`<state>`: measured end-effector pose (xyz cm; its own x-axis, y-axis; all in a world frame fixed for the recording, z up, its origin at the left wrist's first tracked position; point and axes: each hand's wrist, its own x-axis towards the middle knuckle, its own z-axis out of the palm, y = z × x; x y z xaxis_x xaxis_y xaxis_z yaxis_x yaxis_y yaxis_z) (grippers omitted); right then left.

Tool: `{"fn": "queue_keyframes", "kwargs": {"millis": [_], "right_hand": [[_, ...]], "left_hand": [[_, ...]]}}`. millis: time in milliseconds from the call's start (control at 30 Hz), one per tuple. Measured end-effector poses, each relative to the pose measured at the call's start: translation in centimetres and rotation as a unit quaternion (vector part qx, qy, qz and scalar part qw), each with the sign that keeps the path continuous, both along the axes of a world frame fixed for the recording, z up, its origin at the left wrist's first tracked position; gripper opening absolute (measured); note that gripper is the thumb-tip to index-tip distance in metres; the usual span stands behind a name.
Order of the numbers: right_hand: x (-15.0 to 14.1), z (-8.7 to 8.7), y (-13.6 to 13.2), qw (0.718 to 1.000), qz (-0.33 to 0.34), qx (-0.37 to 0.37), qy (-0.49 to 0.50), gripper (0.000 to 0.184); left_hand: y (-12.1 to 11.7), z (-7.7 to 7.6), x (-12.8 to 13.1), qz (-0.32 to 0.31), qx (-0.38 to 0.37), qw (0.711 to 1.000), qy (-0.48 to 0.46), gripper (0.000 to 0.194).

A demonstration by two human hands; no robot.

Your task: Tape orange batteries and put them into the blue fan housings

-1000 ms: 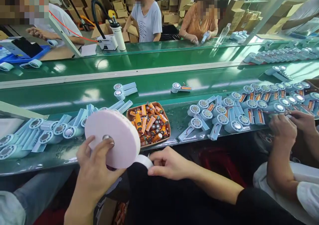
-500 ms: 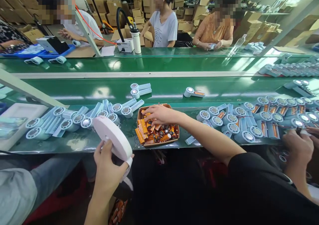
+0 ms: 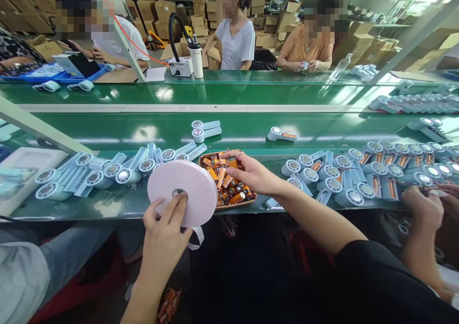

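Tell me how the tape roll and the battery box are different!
The tape roll is round and pale; the battery box is brown, with corners. The left hand holds the tape roll up; the battery box sits on the green table. A hand is at each.

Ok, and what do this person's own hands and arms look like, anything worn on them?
The left hand and right hand are bare: no gloves, rings or watch visible. A plain black sleeve covers the right upper arm, ending near the elbow; no left sleeve is in view.

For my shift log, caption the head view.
Left hand holds a white tape roll; right hand hovers at a box of orange cells.
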<state>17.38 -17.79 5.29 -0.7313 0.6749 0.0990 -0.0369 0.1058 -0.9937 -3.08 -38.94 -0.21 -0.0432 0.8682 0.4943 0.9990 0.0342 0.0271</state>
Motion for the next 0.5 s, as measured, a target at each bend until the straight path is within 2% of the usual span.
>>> {"fn": "queue_keyframes", "kwargs": {"millis": [200,333,400,433,500], "right_hand": [[0.9,1.8,-0.6,0.998,-0.011,0.061,-0.022,0.049],[1.3,1.7,-0.2,0.992,0.043,0.078,-0.09,0.052],[1.0,0.9,-0.5,0.996,0.06,0.025,-0.06,0.054],[0.7,0.2,-1.0,0.999,0.041,-0.015,-0.014,0.055],[-0.3,-1.6,-2.5,0.986,-0.063,-0.102,0.115,0.056]], "left_hand": [[0.0,0.9,0.1,-0.021,-0.017,0.999,0.036,0.088],[-0.2,2.4,0.1,0.001,-0.036,0.998,0.049,0.091],[0.1,2.9,0.7,0.008,-0.026,0.998,0.064,0.086],[0.2,2.8,1.2,0.017,-0.014,0.997,0.069,0.082],[0.6,2.0,2.5,0.041,0.02,0.997,0.065,0.074]]}}
